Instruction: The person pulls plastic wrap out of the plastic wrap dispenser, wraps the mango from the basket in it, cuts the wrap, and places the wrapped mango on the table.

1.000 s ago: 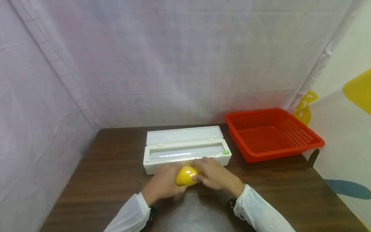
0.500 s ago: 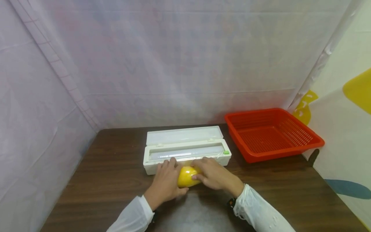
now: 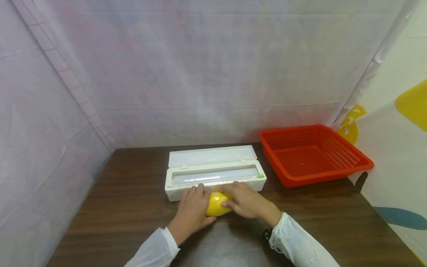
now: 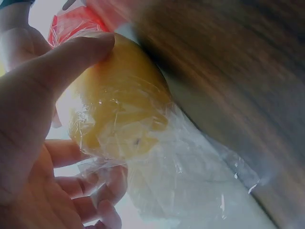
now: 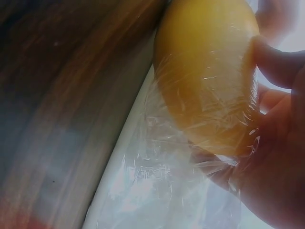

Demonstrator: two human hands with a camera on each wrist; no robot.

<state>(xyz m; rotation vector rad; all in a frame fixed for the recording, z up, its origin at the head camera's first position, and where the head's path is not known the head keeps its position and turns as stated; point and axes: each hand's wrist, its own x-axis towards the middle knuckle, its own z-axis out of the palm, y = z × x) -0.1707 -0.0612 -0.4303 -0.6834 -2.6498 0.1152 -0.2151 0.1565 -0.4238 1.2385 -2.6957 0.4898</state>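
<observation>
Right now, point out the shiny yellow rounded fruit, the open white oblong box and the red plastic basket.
Shiny yellow rounded fruit [image 3: 216,205], head view: middle of its visible side.
White oblong box [image 3: 215,167], head view: back rim, mid-length.
Red plastic basket [image 3: 327,177], head view: outside of near wall.

Yel. fruit [image 3: 215,204] — pt. hidden, hd. view

White sleeves [image 3: 301,241] are worn with a dark, orange-marked right wristband [image 3: 267,233].

The left forearm [image 3: 154,247] and the right forearm [image 3: 303,243] reach forward and inward, so the left grip [image 3: 192,210] and the right grip [image 3: 247,201] are near each other, thumbs [image 4: 78,56] pointing inward, fingers [image 4: 71,185] bent.
</observation>
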